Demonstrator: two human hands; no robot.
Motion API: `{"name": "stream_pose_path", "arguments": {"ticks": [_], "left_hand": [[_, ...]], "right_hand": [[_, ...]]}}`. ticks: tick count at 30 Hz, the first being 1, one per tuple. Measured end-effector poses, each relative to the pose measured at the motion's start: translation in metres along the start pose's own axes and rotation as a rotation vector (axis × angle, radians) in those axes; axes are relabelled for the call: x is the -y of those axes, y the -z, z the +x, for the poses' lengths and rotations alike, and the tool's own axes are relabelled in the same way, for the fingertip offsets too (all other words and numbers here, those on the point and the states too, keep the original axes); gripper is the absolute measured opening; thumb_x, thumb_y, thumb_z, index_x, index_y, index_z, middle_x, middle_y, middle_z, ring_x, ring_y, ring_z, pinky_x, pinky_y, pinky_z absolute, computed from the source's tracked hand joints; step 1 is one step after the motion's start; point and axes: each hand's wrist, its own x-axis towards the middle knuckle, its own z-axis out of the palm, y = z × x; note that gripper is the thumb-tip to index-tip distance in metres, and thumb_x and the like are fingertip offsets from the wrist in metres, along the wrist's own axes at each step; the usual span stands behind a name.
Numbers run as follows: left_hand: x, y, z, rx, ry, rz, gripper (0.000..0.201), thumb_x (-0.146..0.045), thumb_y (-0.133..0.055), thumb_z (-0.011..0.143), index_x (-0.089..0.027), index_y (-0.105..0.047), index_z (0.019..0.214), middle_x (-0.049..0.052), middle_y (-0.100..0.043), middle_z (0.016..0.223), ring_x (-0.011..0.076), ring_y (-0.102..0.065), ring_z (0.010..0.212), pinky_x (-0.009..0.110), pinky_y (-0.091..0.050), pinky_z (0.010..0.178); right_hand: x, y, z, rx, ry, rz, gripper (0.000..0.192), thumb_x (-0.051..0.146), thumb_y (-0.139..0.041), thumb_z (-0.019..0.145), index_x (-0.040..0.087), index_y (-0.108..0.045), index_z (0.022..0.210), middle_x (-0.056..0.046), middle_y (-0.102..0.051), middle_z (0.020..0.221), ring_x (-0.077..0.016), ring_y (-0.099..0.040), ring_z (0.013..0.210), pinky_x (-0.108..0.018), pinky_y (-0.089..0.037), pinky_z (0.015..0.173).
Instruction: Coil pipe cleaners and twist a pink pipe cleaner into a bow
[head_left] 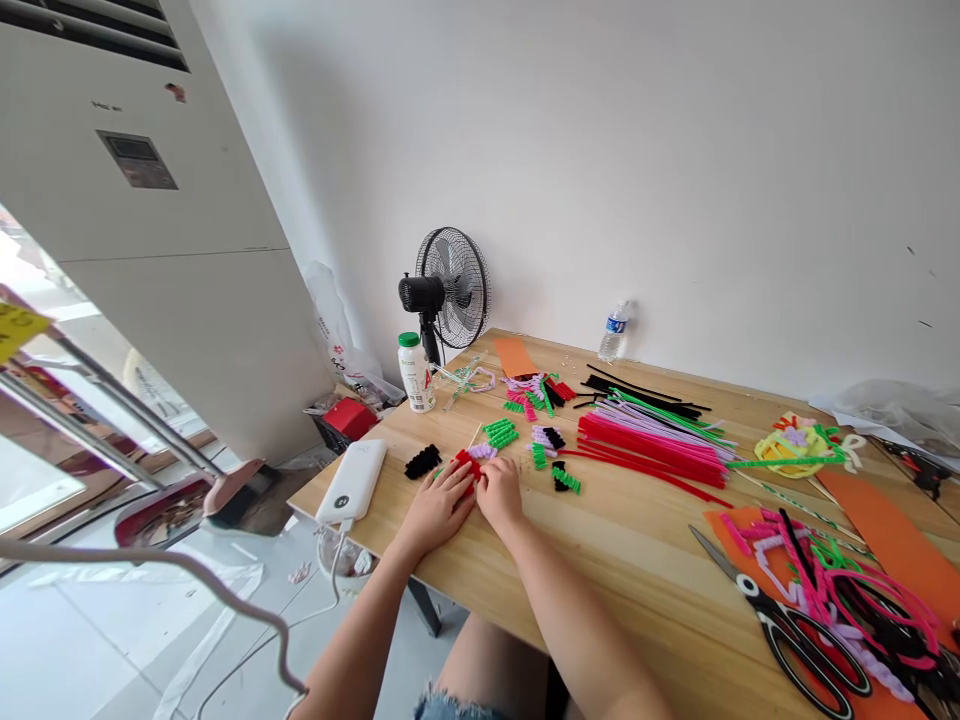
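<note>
My left hand [444, 508] lies flat on the wooden table with its fingers stretched over a red coiled pipe cleaner [466, 460]. Against the other end of that red coil, my right hand [501, 492] has its fingers curled in and closed on it; the fingertips partly hide the grip. A lilac coil [482, 452] sits just beyond both hands, and a bit of green shows by the left fingers. Black coils [423, 461] rest to the left. Green coils [500, 432] lie farther back, and a black-and-green pair [565, 478] is to the right.
A white power bank [352, 482] with a cable is at the left edge. Straight pipe cleaners [652, 445] lie bundled on the right. Large scissors [780, 620] rest at the front right. A white bottle [415, 375], a fan [450, 285] and a water bottle [615, 330] stand behind.
</note>
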Motion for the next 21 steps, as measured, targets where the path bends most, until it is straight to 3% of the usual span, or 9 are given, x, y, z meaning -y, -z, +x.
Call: {"name": "stream_pose_path", "arguments": {"ticks": [6, 9, 12, 17, 21], "left_hand": [[0.002, -0.002, -0.001, -0.01, 0.001, -0.032, 0.041, -0.034, -0.043, 0.087, -0.026, -0.05, 0.126, 0.006, -0.045, 0.137, 0.026, -0.03, 0.132, 0.049, -0.026, 0.105], [0.002, -0.003, -0.001, -0.017, 0.016, -0.041, 0.04, -0.033, -0.045, 0.086, -0.025, -0.052, 0.124, 0.007, -0.046, 0.136, 0.0262, -0.032, 0.13, 0.05, -0.025, 0.105], [0.002, -0.003, 0.0, -0.028, 0.026, -0.046, 0.039, -0.033, -0.047, 0.085, -0.025, -0.055, 0.122, 0.008, -0.048, 0.134, 0.0266, -0.034, 0.129, 0.05, -0.026, 0.105], [0.002, -0.005, 0.001, -0.057, 0.014, -0.068, 0.037, -0.032, -0.047, 0.084, -0.025, -0.057, 0.118, 0.007, -0.05, 0.132, 0.028, -0.036, 0.128, 0.051, -0.028, 0.103], [0.005, -0.008, 0.001, -0.132, 0.016, -0.094, 0.037, -0.03, -0.049, 0.082, -0.025, -0.058, 0.117, 0.008, -0.052, 0.13, 0.0284, -0.038, 0.126, 0.05, -0.03, 0.103]], "right_hand": [[0.0, 0.009, 0.01, -0.008, -0.06, -0.021, 0.02, 0.003, -0.053, 0.07, 0.017, -0.067, 0.075, -0.007, -0.066, 0.081, -0.0209, -0.057, 0.084, -0.031, -0.046, 0.079], [-0.016, 0.035, 0.026, -0.045, -0.133, -0.051, 0.021, 0.008, -0.05, 0.075, 0.017, -0.067, 0.082, -0.007, -0.068, 0.083, -0.0204, -0.059, 0.082, -0.03, -0.046, 0.076], [-0.047, 0.077, 0.041, -0.065, -0.231, -0.105, 0.026, 0.012, -0.044, 0.08, 0.017, -0.067, 0.09, -0.009, -0.069, 0.086, -0.0206, -0.062, 0.079, -0.03, -0.045, 0.07], [-0.086, 0.134, 0.033, 0.103, -0.26, -0.176, 0.013, 0.018, -0.067, 0.065, 0.02, -0.07, 0.077, -0.005, -0.069, 0.074, -0.0196, -0.063, 0.068, -0.024, -0.041, 0.057], [-0.09, 0.138, 0.014, 0.214, -0.221, -0.311, 0.025, 0.029, -0.078, 0.056, 0.02, -0.07, 0.078, -0.007, -0.069, 0.082, -0.0231, -0.062, 0.077, -0.026, -0.04, 0.059]]}}
